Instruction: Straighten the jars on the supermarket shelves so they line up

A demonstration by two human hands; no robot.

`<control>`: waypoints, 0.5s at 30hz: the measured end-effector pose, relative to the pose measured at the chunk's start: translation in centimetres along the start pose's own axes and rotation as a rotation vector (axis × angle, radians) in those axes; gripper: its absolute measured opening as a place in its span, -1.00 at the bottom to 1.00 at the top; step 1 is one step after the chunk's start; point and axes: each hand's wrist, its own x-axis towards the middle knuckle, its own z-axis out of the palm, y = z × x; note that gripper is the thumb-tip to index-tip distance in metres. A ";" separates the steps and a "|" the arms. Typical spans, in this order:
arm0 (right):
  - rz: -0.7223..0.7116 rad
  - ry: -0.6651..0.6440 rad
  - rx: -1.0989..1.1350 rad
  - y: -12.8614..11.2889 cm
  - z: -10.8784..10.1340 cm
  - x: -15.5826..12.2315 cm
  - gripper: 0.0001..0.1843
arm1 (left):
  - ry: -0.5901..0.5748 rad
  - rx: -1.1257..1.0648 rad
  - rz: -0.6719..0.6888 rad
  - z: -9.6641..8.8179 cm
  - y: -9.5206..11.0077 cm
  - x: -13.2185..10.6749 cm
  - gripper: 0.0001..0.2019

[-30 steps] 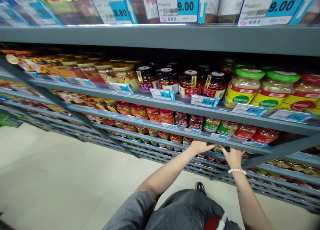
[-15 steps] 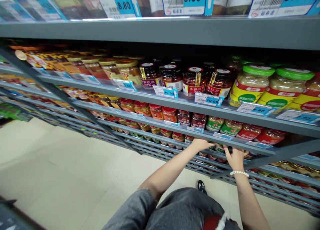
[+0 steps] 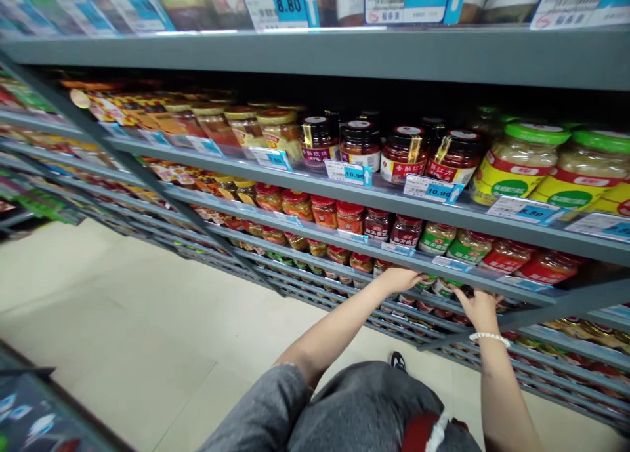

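Setting: you stand in a shop aisle with a pale tiled floor (image 3: 123,321), facing grey metal shelving (image 3: 344,52) packed with rows of jars and running away to your left.

Shelves: the tier near eye level carries dark-lidded jars (image 3: 403,153) and, to the right, green-lidded jars (image 3: 522,160) with yellow labels; blue-and-white price tags (image 3: 350,172) clip to the shelf edges (10.90 can be read on two of them).

Left arm: your bare forearm stretches forward and slightly right from a grey sleeve (image 3: 275,406), elbow a little bent, wrist nearly straight.

Left hand (image 3: 396,279): palm down, fingers reaching under the edge of the third shelf into the tier below, towards small jars with green labels (image 3: 427,283). The fingertips are hidden by that edge, so you cannot tell whether they grip anything.

Right arm: your forearm rises almost vertically from the lower right, a white beaded bracelet (image 3: 488,337) on the wrist.

Right hand (image 3: 480,306): back towards you, fingers reaching up and forward into the same low tier, just right of the left hand. Whether it clasps a jar cannot be told.

Jars reached for: on the low tier directly ahead, between and behind your two hands, mostly hidden.

Below: your grey-clad lap and one dark shoe (image 3: 398,360).
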 end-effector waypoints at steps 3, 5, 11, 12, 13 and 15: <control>-0.021 0.033 -0.028 -0.9 -1.0 0.1 -0.17 | 0.175 0.143 -0.003 0.5 1.3 -3.0 -0.54; -0.014 0.091 -0.144 -2.4 -1.6 0.1 -0.18 | 0.262 0.189 0.013 1.7 1.2 -6.4 -0.50; 0.020 0.236 -0.274 -7.8 0.0 0.7 -0.29 | -0.175 0.136 -0.163 10.3 -3.2 -22.0 -0.34; 0.015 0.233 -0.274 -8.3 0.6 1.0 -0.28 | -0.292 0.110 -0.286 12.0 -3.8 -25.3 -0.30; 0.006 0.233 -0.271 -8.7 1.3 1.2 -0.27 | -0.397 0.088 -0.405 13.5 -4.3 -28.7 -0.30; -0.009 0.226 -0.246 -8.8 2.3 1.5 -0.24 | -0.598 0.045 -0.617 16.1 -4.5 -35.5 -0.30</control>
